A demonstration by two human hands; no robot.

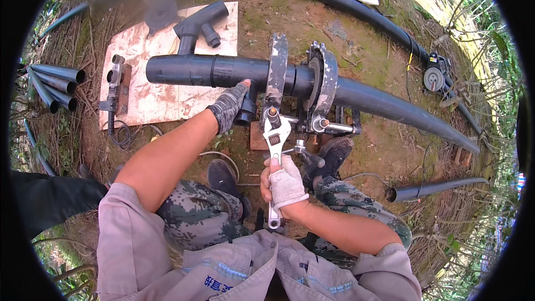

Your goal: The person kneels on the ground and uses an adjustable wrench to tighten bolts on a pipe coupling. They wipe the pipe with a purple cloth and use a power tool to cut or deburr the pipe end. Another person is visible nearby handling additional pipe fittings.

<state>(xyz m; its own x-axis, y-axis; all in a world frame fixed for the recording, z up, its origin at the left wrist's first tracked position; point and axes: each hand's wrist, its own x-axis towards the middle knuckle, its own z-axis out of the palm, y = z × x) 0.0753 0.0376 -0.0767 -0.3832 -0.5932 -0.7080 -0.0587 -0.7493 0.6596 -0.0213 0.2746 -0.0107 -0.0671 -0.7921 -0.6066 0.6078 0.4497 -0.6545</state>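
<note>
A long black plastic pipe runs across in front of me, joined to a tee fitting on its left. Two metal clamp rings with chipped paint, a left one and a right one, hold the pipework. My left hand, in a dark grey glove with bare fingertips, is closed on the tee's short branch; some fingers are hidden. In a pale glove, my right hand is wrapped round the handle of an adjustable wrench. The wrench's jaws are at the bolt under the left ring.
Behind the tee, a branched black fitting lies on a wooden board. A corded tool rests on the board's left side. Several pipes lie far left; an angle grinder and a pipe piece are right. Someone's dark-trousered leg shows left.
</note>
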